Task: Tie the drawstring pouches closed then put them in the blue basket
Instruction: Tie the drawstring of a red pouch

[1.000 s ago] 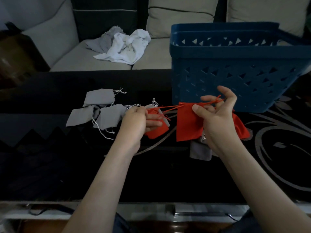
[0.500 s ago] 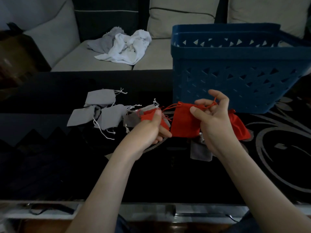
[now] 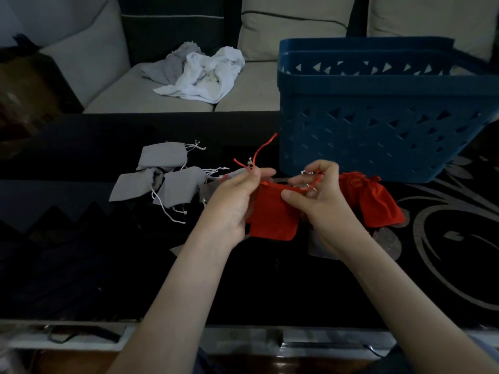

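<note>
A red drawstring pouch hangs between my two hands above the black table. My left hand pinches the red cord at the pouch's left, and the cord's loose ends stick up. My right hand pinches the cord at the pouch's right top. Another red pouch, its mouth gathered, lies right of my right hand. Three grey pouches with white cords lie to the left. The blue basket stands behind my hands; its inside is hidden.
A grey pouch lies partly under my right wrist, and another one peeks out behind my left hand. The black table has silver patterns at the right. Behind it a sofa holds crumpled white and grey cloths.
My hands have come closer together at the pouch's mouth. The cord, stretched sideways a second ago, now stands slack with its ends up. The pouch hangs lower.
</note>
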`<state>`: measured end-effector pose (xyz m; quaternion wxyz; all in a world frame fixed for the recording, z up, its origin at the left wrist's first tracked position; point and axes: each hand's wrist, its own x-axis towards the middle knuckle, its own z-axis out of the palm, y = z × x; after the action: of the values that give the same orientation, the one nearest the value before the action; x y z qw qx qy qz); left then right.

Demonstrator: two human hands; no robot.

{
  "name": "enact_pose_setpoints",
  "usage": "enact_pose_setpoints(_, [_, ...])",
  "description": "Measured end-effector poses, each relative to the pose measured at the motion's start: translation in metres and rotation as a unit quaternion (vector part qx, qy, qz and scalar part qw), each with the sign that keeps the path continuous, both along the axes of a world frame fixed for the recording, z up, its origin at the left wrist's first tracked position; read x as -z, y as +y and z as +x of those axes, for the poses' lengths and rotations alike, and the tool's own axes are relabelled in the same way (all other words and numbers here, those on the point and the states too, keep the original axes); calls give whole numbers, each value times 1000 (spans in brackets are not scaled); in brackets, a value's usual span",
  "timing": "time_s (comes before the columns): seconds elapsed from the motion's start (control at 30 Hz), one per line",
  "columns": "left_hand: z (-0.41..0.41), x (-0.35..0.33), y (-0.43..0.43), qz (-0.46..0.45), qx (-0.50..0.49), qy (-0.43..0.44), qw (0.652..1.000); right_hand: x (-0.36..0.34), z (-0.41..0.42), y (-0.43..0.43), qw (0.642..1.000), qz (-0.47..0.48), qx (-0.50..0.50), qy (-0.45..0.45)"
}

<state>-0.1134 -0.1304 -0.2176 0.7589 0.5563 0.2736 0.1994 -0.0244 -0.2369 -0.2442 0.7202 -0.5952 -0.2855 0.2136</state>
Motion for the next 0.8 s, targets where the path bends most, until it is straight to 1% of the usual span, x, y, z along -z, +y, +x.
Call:
enact_pose_setpoints(0.1, [-1,0,3,-51,-28,-15,998,-3,0,0,998,26,-19,50])
enact_pose_setpoints(0.13, [-2,0,4,-62,-38,-17,997,-4,0,-1,998,30,-22,52])
enact_pose_setpoints(0.33, [-2,-1,3,-80,-80,-34,993,-5,0,-1,999,-5,-12,40])
enact_pose_setpoints(0.43, [-4,-7,4,-106,-114,-39,987,-2,2,0,1000,-19,15,16])
enact_pose_setpoints(0.5, [-5,-9,7,-109,-138,-37,984,-4,4,-1,999,-16,40,18])
enact_pose_setpoints(0.57, [-6,-8,11,-98,-155,-32,982,-5,7,-3,997,-10,68,26])
enact_pose_setpoints(0.63, [-6,-5,14,-61,-161,-25,985,-7,11,-6,996,-9,88,31])
enact_pose_setpoints(0.73, [-7,-3,13,-8,-137,-30,990,-8,15,-7,995,-15,101,14])
enact_pose_setpoints(0.8, [-8,-4,13,43,-106,-19,993,-9,16,-9,995,-27,94,6])
